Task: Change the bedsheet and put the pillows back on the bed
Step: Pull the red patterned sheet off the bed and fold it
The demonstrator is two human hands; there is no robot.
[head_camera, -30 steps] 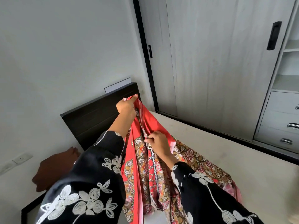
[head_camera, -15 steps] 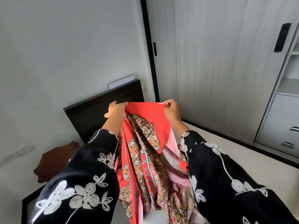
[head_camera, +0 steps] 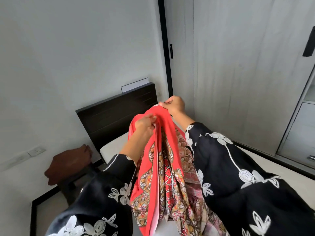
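Fingers (head_camera: 150, 118) w/ red bedsheet (head_camera: 147, 169) (patterned, bunched)

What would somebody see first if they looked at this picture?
The bright red patterned bedsheet, bunched in the middle, gripped near its top by the left hand and the right hand. Behind it stands a dark headboard, and a brown cloth lies at lower left.

A home bedroom: dark wooden headboard (head_camera: 117, 114), bare mattress (head_camera: 114, 147), and tall pale wardrobe doors (head_camera: 238, 65).
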